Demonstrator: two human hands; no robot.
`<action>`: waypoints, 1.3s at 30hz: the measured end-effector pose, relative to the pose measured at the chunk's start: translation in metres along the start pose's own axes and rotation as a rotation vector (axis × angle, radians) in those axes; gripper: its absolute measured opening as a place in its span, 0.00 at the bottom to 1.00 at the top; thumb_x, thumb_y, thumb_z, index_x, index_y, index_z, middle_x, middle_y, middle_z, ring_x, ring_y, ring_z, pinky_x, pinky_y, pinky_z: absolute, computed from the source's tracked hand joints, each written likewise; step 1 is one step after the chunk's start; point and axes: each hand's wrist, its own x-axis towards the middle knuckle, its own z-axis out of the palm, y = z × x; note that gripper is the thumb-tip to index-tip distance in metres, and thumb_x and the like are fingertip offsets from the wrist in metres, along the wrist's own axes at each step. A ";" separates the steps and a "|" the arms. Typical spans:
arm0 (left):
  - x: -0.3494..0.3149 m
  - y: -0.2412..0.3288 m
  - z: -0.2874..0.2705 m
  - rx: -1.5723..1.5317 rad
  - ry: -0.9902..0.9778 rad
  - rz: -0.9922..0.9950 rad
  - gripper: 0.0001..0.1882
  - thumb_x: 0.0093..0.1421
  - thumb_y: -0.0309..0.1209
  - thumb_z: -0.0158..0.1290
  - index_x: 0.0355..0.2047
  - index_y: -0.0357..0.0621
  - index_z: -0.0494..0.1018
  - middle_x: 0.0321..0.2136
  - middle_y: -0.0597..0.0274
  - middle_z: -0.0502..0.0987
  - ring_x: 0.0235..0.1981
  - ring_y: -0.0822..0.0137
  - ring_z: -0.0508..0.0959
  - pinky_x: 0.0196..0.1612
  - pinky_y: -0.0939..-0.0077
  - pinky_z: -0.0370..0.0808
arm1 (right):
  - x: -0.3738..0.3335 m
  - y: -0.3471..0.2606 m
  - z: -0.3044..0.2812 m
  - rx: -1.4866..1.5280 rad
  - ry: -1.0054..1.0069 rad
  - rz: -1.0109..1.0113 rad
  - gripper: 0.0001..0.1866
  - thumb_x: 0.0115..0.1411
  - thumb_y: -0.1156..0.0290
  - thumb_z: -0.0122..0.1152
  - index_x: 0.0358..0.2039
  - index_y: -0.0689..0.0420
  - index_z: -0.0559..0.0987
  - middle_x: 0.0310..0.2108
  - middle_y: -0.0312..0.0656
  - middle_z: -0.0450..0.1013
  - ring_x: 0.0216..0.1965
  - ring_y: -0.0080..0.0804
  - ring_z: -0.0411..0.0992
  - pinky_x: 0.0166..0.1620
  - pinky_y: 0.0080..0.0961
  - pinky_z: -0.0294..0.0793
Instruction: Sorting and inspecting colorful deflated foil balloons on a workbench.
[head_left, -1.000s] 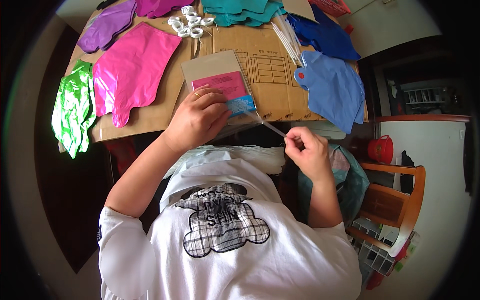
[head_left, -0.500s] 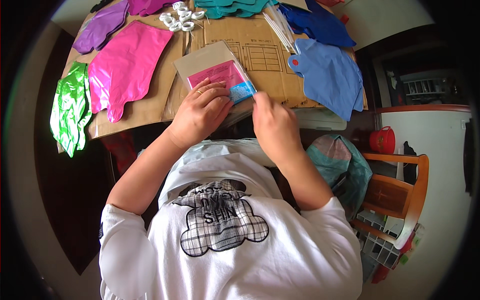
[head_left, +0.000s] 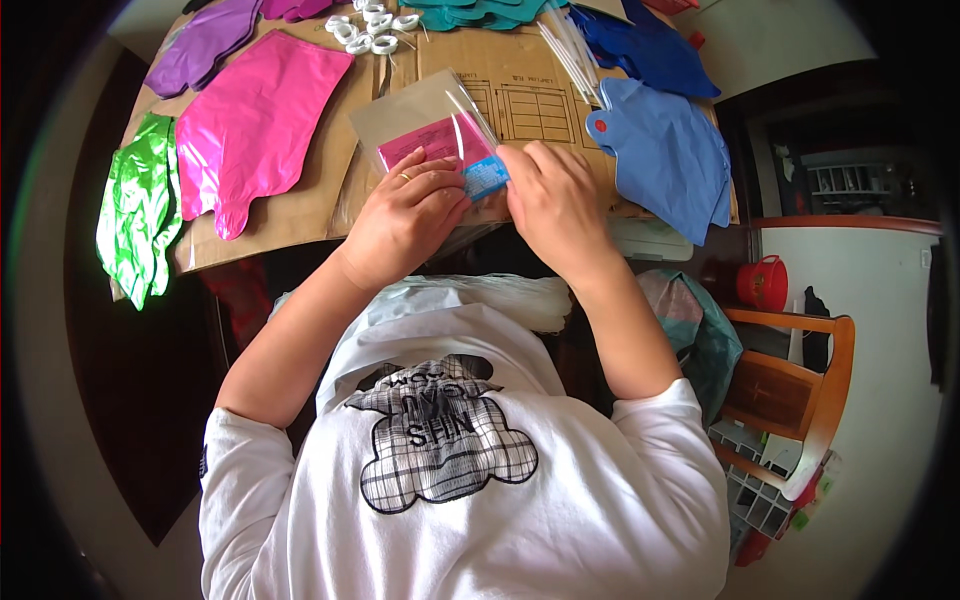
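A clear plastic bag [head_left: 395, 112] lies tilted near the table's front edge. Inside it are a folded pink sheet [head_left: 422, 138] and a blue printed card [head_left: 486, 177]. My left hand [head_left: 405, 212] grips the bag's lower left part, its bent fingers over the pink sheet. At the bag's right edge, beside the blue card, my right hand [head_left: 553, 200] is closed in a pinch; its thumb side is partly hidden. A thin white strip [head_left: 459, 136] shows over the pink; whether it is a stick or a glare I cannot tell.
Flattened cardboard [head_left: 540, 115] covers the table. Shiny pink foil balloons [head_left: 260, 120], green foil [head_left: 140, 210] and purple ones [head_left: 205, 45] lie left. White ribbon rolls [head_left: 370, 30] and teal foil [head_left: 470, 14] lie far. White sticks [head_left: 570, 55] and blue foil balloons [head_left: 665, 150] lie right.
My right hand has turned and shifted slightly right and up along the bag's edge. A white strip now shows across the pink sheet. My left hand stays on the bag.
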 end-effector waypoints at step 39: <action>0.004 -0.008 -0.016 -0.221 -0.216 -0.024 0.13 0.47 0.16 0.53 0.35 0.37 0.78 0.42 0.53 0.78 0.48 0.53 0.77 0.61 0.53 0.65 | -0.032 0.004 -0.021 0.128 -0.137 0.079 0.10 0.45 0.77 0.68 0.27 0.57 0.75 0.29 0.39 0.69 0.32 0.40 0.70 0.38 0.36 0.67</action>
